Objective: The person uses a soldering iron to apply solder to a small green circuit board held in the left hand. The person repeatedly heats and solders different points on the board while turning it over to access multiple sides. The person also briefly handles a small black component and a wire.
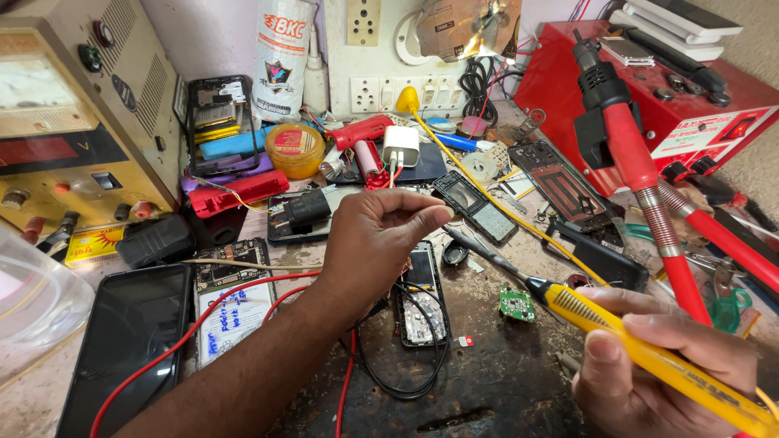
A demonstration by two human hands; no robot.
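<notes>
The opened phone point(422, 296) lies mid-bench under the left hand point(373, 243), whose fingertips pinch, perhaps on fine solder wire. The right hand point(649, 365) grips a yellow soldering iron point(584, 312), tip near the phone. Soldering looks underway; next needs steady tip placement.

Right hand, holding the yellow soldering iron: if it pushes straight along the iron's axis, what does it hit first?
The right hand aims the yellow soldering iron up and left. Its tip sits by the left hand's fingertips, above the opened phone, so the fingertips probably come first; depth is unclear.
</notes>
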